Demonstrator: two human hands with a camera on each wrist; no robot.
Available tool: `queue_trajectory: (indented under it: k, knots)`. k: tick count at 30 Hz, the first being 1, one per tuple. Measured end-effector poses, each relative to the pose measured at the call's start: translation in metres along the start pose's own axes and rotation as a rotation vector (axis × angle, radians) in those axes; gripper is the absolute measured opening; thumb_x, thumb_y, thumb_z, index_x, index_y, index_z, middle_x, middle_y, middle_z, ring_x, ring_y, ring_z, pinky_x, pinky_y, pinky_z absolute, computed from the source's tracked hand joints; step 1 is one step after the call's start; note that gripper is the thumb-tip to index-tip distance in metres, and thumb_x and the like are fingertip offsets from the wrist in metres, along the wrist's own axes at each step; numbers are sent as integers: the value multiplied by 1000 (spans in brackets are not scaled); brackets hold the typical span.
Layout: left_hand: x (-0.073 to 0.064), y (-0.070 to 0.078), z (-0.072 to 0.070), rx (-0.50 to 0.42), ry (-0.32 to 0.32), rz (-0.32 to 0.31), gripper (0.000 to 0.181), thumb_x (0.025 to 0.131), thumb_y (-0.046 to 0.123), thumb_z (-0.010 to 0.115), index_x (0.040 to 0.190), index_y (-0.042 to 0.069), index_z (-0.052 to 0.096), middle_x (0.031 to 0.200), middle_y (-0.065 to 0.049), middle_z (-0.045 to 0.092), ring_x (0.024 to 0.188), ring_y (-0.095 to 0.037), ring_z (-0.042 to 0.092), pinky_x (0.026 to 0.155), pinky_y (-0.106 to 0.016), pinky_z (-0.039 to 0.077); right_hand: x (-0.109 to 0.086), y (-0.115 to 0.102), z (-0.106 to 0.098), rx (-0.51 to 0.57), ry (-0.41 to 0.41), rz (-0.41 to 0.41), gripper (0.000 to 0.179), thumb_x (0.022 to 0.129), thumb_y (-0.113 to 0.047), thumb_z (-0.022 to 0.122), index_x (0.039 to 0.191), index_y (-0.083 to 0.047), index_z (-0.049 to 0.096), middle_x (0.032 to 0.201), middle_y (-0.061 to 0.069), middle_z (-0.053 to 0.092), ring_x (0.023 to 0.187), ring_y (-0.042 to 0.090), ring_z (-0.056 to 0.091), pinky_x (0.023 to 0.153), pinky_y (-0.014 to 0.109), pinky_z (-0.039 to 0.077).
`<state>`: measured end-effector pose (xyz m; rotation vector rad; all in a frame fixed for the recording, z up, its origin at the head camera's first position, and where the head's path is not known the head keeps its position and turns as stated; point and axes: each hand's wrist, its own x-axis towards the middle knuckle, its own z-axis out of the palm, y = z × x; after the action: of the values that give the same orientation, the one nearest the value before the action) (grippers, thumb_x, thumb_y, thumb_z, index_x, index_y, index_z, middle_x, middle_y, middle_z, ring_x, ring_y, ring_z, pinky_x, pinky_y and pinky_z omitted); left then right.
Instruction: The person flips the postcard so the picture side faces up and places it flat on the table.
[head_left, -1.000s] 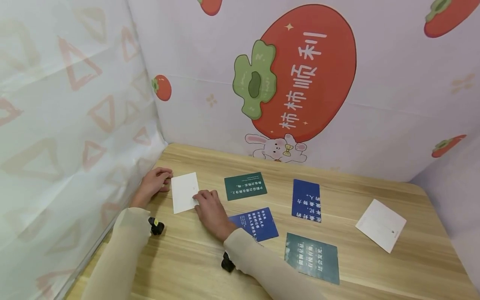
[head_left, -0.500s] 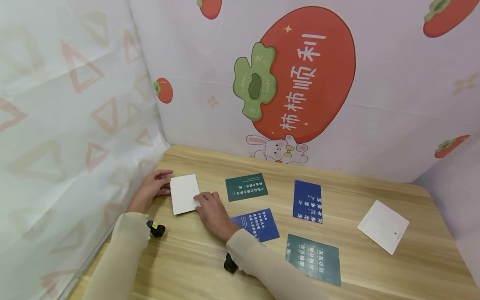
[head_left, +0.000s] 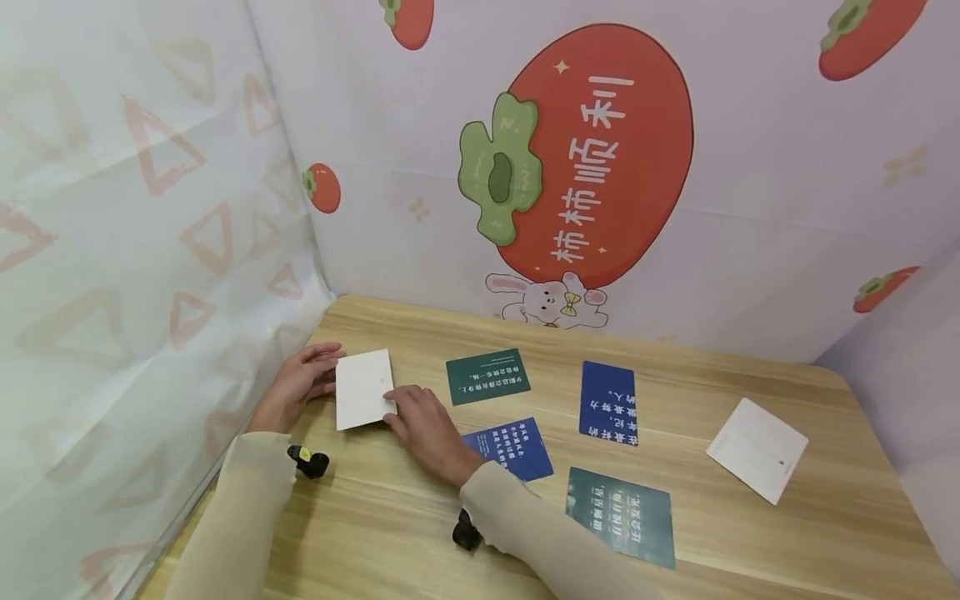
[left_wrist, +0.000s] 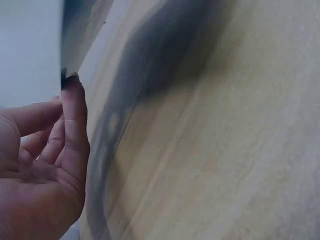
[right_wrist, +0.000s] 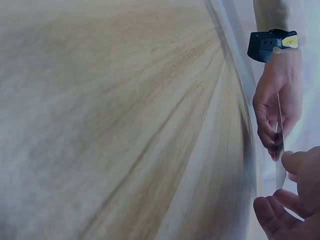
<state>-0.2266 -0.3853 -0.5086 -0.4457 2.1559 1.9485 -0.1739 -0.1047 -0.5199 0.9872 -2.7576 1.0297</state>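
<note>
In the head view a white rectangular card is slightly raised at the left of the wooden table, its near edge over a shadow. My left hand pinches its left edge; in the left wrist view the thumb lies on one side of the card and the fingers on the other. My right hand pinches the right edge near the lower corner. Seen edge-on in the right wrist view, the card runs between both hands. Its underside does not show in the head view.
Several printed cards lie flat: green, blue, another blue partly behind my right forearm, and teal. A second white card lies at the right. A patterned cloth wall borders the left side.
The white card has come up off the table and moved slightly left, with both hands on its edges. The other cards have stayed in place; the head view has shifted a little.
</note>
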Motion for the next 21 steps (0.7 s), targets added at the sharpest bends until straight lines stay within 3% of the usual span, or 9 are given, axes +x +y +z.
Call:
queue_trajectory:
  k: [4,7,9,11,13,21]
  knots:
    - [-3,2,2,-4,-32,3,58,116,13,51,168,1,32,172,-21,38,98,-1,70,84,-22,64,-2,4,-1,43,44,-12,31,112,-23,65,142,-14,67,143,4,66,124,19,66,109,32,57]
    - [-1,-1,0,-20,-39,5,58,116,16,53,168,2,33,158,-15,54,99,-3,72,87,-24,65,-2,6,-1,84,66,-8,32,111,-20,67,143,-14,66,141,4,65,114,13,66,100,25,59]
    - [-1,-1,0,-40,-45,3,59,115,18,56,167,2,34,141,-4,64,100,-5,73,89,-26,66,-2,7,-1,110,75,-2,34,110,-18,67,145,-14,65,137,3,65,106,10,64,92,20,57]
    - [-2,0,0,-62,-49,0,60,114,18,58,167,2,34,125,7,68,100,-6,74,91,-27,66,-2,9,-1,129,87,0,36,110,-17,67,146,-15,64,134,2,65,100,8,62,86,16,56]
    - [-4,2,1,-79,-55,2,62,114,18,59,167,1,33,116,9,70,99,-7,75,92,-29,67,-2,10,-1,146,97,2,38,110,-16,67,148,-15,63,130,1,66,97,6,62,82,14,54]
    - [-16,18,9,-108,-52,5,65,111,14,63,166,-4,33,111,9,71,98,-7,75,97,-33,67,-1,11,-3,193,130,-7,43,110,-14,67,153,-15,59,129,2,70,97,5,68,80,11,56]
